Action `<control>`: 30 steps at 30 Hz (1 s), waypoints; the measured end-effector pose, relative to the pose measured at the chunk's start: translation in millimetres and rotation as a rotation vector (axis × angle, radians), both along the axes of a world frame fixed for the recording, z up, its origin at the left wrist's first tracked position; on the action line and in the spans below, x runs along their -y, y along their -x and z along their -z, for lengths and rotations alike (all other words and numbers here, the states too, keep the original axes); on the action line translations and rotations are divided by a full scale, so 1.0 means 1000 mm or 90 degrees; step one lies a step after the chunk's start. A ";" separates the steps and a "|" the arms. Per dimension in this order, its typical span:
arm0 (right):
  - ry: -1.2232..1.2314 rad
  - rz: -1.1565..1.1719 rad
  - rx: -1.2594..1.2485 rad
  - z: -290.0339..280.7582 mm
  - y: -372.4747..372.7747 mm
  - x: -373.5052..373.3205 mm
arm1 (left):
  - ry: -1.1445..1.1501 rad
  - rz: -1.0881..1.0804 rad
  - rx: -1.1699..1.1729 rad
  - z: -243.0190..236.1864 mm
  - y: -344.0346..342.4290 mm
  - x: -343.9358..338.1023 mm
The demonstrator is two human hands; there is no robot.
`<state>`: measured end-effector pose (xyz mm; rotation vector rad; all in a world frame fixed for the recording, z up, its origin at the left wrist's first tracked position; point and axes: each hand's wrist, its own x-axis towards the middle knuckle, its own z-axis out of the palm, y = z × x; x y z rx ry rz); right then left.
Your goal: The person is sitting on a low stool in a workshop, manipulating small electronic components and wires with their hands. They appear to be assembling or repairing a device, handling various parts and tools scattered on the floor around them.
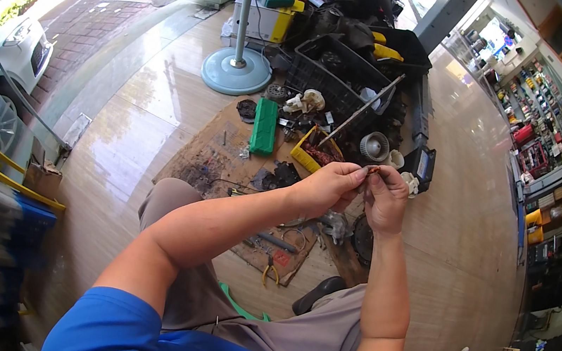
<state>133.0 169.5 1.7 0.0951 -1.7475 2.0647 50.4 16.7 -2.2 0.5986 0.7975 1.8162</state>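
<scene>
Both of my hands are raised in front of me and meet at their fingertips. Between them is a small reddish-brown piece (372, 170), too small to name. My left hand (327, 190) pinches it from the left side with thumb and fingers. From the right, my right hand (386, 202) is closed on it too. Just beyond the hands sits a yellow bin (304, 158) with dark reddish, copper-coloured bits in it, and a long thin rod (364, 108) slants up out of it. A green case (264, 127) lies left of the bin.
Stained cardboard (203, 147) covers the floor, with yellow-handled pliers (271, 271) near my leg. Farther off stand a black crate (330, 72) of parts and a fan with a round blue base (236, 72). A metal blower wheel (374, 146) is beyond my hands. Shelves (540, 124) line the right.
</scene>
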 end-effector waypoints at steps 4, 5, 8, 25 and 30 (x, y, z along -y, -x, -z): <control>0.023 -0.050 0.029 -0.004 -0.001 0.001 | -0.056 0.079 0.104 0.008 0.002 0.005; 0.018 -0.054 0.032 -0.003 0.000 0.002 | -0.060 0.088 0.109 0.010 0.005 0.004; 0.130 -0.154 0.044 -0.014 -0.002 0.001 | -0.083 0.108 0.123 0.012 0.008 0.002; 0.017 0.064 0.075 -0.008 0.002 0.014 | 0.107 -0.253 -0.352 0.005 0.007 -0.004; -0.003 -0.005 0.036 -0.008 0.000 0.003 | -0.036 0.008 0.044 0.000 0.001 0.003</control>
